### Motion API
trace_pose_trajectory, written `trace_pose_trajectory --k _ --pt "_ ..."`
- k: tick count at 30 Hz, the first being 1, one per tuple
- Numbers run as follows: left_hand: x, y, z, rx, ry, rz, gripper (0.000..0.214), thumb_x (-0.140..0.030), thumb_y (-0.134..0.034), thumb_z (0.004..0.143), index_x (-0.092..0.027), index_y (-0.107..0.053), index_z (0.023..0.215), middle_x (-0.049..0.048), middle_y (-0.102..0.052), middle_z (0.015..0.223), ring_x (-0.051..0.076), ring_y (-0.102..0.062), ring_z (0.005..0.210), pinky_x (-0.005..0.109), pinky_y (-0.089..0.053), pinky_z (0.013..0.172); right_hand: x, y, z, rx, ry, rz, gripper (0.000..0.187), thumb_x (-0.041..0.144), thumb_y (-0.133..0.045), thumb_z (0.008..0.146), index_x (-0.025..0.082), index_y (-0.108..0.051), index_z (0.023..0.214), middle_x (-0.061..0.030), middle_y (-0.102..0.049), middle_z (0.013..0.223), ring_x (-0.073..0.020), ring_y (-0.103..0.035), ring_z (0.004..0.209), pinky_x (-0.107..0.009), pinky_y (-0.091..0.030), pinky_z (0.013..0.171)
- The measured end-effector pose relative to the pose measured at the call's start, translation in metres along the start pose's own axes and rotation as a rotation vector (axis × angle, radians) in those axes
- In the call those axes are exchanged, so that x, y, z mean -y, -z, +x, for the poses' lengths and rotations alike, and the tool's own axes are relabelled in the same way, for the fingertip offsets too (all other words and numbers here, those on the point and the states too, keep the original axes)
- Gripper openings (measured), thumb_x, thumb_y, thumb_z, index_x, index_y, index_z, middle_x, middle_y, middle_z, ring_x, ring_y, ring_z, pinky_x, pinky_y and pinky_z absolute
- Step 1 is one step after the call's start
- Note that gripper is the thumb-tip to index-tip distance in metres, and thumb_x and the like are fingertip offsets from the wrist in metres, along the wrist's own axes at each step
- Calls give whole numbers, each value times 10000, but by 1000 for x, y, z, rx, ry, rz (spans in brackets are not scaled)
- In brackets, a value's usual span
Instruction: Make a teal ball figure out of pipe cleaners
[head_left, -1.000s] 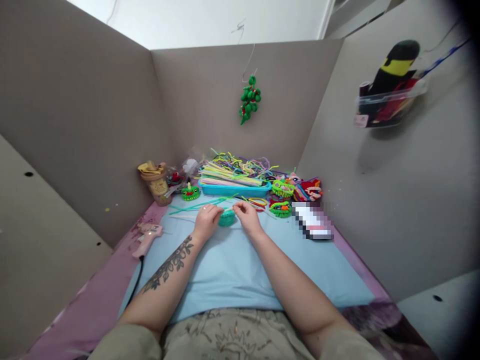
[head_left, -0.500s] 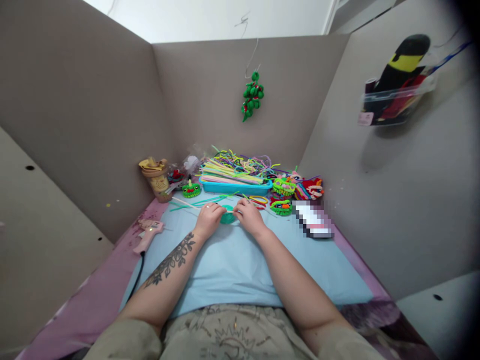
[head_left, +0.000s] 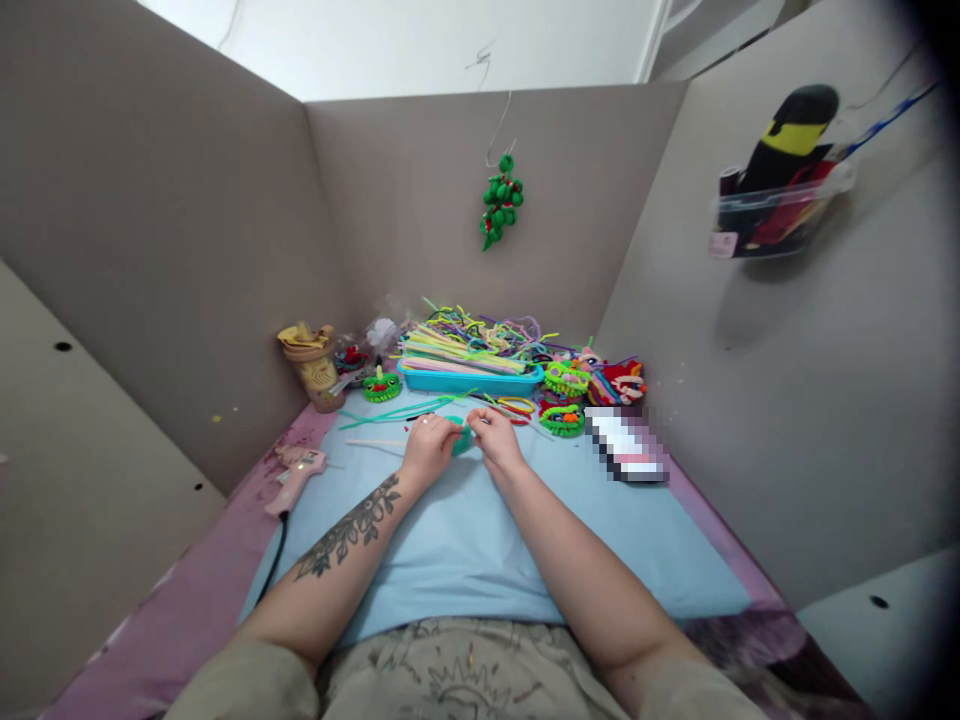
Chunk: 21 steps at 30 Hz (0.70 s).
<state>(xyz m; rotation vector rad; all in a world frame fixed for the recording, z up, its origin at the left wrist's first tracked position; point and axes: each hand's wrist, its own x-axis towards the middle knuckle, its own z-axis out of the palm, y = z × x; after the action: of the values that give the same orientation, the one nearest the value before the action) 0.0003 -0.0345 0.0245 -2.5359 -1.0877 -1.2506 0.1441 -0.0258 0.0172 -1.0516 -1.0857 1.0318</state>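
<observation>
Over the middle of the blue work sheet, my left hand point(head_left: 431, 447) and my right hand point(head_left: 495, 440) work close together, fingertips pinched. A thin white pipe cleaner point(head_left: 373, 443) runs out leftward from under my left hand, and its other end appears to be between both hands' fingertips. Just behind and between the fingers sits a teal fuzzy round piece point(head_left: 462, 438), partly covered by my left hand. Loose teal pipe cleaners point(head_left: 390, 411) lie beyond my left hand. Past my right hand are pliers with red and yellow handles point(head_left: 516, 408).
A blue tray point(head_left: 469, 382) heaped with pipe cleaners stands at the back. Green fuzzy pieces point(head_left: 562, 418) and a blurred-out device point(head_left: 626, 445) lie right. At left are a pink glue gun point(head_left: 296, 482) with a cord and a cup point(head_left: 315, 370). Grey panels point(head_left: 420, 200) enclose the table.
Both hands have shifted slightly right and come closer together. The free part of the white pipe cleaner has swung lower, now nearly level, and my left fingers cover more of the teal piece.
</observation>
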Motion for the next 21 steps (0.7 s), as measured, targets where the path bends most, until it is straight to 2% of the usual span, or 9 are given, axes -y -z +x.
trace_pose_trajectory --k 3,6,8,10,13,16,21 --pt "-6 -2 1 -36 -13 16 178 -243 -466 879 -186 -618 806 34 -631 711 173 -563 742 323 -416 706 -5 -9 -1 21 -129 273 252 379 -660 584 201 -486 620 76 -374 474 -58 -261 383 -210 -197 367" --pt "-2 -3 0 -43 -15 31 192 -238 -451 884 -189 -618 804 33 -627 711 169 -561 743 320 -415 720 -4 -7 0 53 -125 284 254 376 -680 580 195 -505 614 75 -369 481 -57 -271 389 -203 -219 363" --pt "5 -3 -1 -40 4 49 197 -231 -440 886 -193 -618 811 35 -632 734 166 -562 753 319 -415 736 -1 2 2 45 -8 99 207 362 -671 614 182 -571 639 35 -464 567 -79 -376 456 -211 -309 411" --pt "11 -1 -3 -39 34 81 200 -231 -433 888 -196 -619 821 38 -633 752 171 -559 767 321 -411 746 4 15 5 46 209 -199 135 305 -667 643 186 -650 705 -22 -554 769 -132 -514 653 -245 -424 551" --pt "14 2 -4 -39 47 132 202 -235 -434 892 -200 -620 824 39 -631 753 181 -554 781 327 -402 756 10 32 7 80 461 -553 175 227 -642 696 231 -696 862 -56 -530 1010 -196 -542 932 -318 -460 775" --pt "11 4 -4 -14 2 152 195 -238 -442 892 -204 -624 832 36 -634 760 185 -556 794 331 -393 772 12 39 6 150 589 -713 163 207 -605 760 236 -692 894 -63 -512 1045 -196 -543 959 -348 -438 866" --pt "7 4 -3 24 -55 171 189 -204 -450 885 -205 -633 839 37 -644 769 183 -560 812 330 -385 794 12 36 4 207 686 -806 86 213 -598 789 214 -678 820 -66 -528 1005 -194 -535 942 -343 -434 858"
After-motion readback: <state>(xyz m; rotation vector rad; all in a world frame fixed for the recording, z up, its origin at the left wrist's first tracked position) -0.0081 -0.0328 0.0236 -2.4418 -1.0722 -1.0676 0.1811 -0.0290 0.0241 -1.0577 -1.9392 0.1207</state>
